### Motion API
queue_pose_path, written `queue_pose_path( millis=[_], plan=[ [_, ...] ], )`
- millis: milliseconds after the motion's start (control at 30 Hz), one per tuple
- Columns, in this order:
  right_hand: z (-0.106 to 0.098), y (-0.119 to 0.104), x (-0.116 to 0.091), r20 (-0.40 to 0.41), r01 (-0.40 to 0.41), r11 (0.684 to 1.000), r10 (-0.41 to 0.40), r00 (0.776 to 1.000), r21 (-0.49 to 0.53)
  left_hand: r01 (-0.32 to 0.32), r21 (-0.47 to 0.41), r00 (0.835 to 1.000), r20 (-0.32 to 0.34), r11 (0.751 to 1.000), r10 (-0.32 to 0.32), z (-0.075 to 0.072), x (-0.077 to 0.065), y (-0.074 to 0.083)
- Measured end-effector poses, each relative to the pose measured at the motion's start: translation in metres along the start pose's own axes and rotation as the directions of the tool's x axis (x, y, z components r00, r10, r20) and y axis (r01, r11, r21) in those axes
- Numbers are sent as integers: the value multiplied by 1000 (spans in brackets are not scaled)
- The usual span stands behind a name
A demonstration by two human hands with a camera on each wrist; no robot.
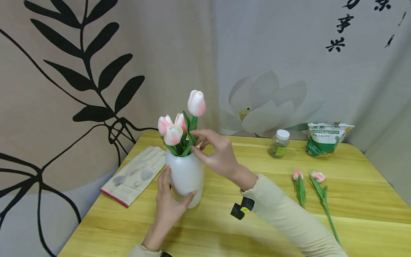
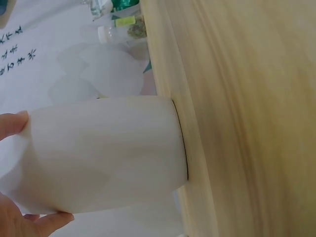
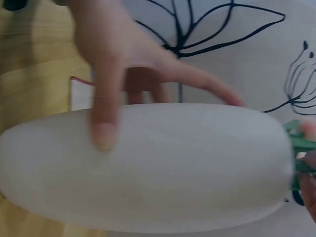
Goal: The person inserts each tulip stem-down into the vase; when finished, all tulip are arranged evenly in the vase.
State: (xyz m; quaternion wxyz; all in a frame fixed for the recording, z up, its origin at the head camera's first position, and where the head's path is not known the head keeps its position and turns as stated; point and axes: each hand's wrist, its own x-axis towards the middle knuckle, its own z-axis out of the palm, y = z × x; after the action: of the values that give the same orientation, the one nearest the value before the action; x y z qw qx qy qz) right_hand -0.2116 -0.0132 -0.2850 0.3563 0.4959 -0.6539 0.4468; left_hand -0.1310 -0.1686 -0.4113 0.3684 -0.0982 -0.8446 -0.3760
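A white vase (image 1: 187,176) stands upright on the wooden table, with several pink-and-white tulips in its mouth. My left hand (image 1: 170,205) holds the vase's lower body, fingers on its left side and thumb across the front. In the right wrist view, that left hand (image 3: 116,64) spans the vase (image 3: 187,168). At the rim, my right hand (image 1: 221,153) pinches the green stem and leaves of the tallest tulip (image 1: 196,103), whose bloom rises above the others. Three lower blooms, among them a white-pink tulip (image 1: 173,134), lean left. Stem ends inside the vase are hidden.
Two loose tulips lie on the right: a shorter-looking tulip (image 1: 300,187) and a long-stemmed tulip (image 1: 323,200). Behind them stand a white-capped jar (image 1: 279,144) and a green-and-white pouch (image 1: 328,139). A folded cloth (image 1: 136,175) lies left of the vase on the table (image 1: 250,228).
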Motion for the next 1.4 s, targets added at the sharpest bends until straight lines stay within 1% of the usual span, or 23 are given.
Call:
queue_pose_path(
  millis=[100, 200, 333, 600, 733, 833, 867, 933, 1000, 1033, 1067, 1100, 1133, 1167, 1200, 1233, 1267, 1300, 1333, 1367, 1400],
  plan=[
    [5, 3, -10, 20, -7, 1000, 7, 1000, -16, -7, 0, 1000, 5, 1000, 7, 0, 0, 0],
    [10, 5, -20, 40, 9, 999, -7, 999, -52, -11, -1, 1000, 10, 1000, 11, 0, 0, 0],
    [13, 7, -27, 61, 23, 998, -19, 998, -65, -10, 0, 1000, 9, 1000, 10, 0, 0, 0],
    [7, 4, -32, 13, 15, 1000, -15, 1000, -15, -26, 2, 1000, 7, 1000, 26, -2, 1, 0],
    [-4, 3, -41, 0, 3, 1000, -3, 1000, -8, -27, 6, 1000, 0, 1000, 27, -3, 1, 0],
    [-17, 4, -58, 7, -29, 999, 29, 1000, -44, -16, 11, 1000, -5, 1000, 16, -2, 0, 1],
    [-22, 5, -65, 26, -46, 997, 48, 999, -68, -13, 11, 1000, -5, 1000, 13, -2, 0, 1],
    [-36, 9, -84, 93, -75, 988, 88, 992, -137, 3, 2, 1000, -4, 1000, -3, -1, 0, 2],
    [-52, 15, -105, 179, -99, 966, 144, 973, -240, 12, -10, 1000, -2, 1000, -12, 0, 0, 4],
    [-61, 19, -116, 227, -112, 946, 187, 956, -305, 11, -15, 1000, -1, 1000, -11, 1, 0, 4],
    [-71, 22, -127, 276, -124, 919, 238, 931, -374, 8, -22, 1000, -4, 1000, -8, 1, 0, 4],
    [-81, 26, -138, 317, -127, 887, 288, 904, -444, 8, -27, 1000, -7, 1000, -8, 2, 0, 4],
    [-91, 30, -147, 350, -136, 843, 356, 867, -520, 10, -30, 1000, -9, 999, -11, 2, 1, 4],
    [-102, 33, -156, 371, -155, 794, 436, 820, -588, 7, -30, 1000, -12, 1000, -7, 2, 1, 4],
    [-113, 35, -164, 385, -171, 740, 516, 765, -651, 5, -28, 1000, -13, 1000, -5, 2, 2, 4],
    [-123, 37, -172, 392, -184, 682, 596, 701, -708, 4, -26, 1000, -13, 1000, -4, 2, 2, 3],
    [-134, 38, -178, 388, -204, 626, 672, 631, -753, 5, -24, 1000, -10, 1000, -5, 2, 3, 4],
    [-144, 39, -185, 377, -216, 572, 735, 564, -791, 11, -22, 1000, -5, 1000, -11, 1, 3, 4],
    [-154, 39, -191, 359, -232, 523, 786, 503, -820, 14, -21, 1000, 0, 1000, -14, 1, 3, 4],
    [-163, 40, -196, 337, -247, 482, 823, 458, -841, 15, -19, 1000, 4, 1000, -15, 0, 3, 4],
    [-171, 40, -202, 318, -262, 452, 847, 426, -853, 16, -19, 1000, 10, 1000, -16, 0, 3, 4]
  ],
)
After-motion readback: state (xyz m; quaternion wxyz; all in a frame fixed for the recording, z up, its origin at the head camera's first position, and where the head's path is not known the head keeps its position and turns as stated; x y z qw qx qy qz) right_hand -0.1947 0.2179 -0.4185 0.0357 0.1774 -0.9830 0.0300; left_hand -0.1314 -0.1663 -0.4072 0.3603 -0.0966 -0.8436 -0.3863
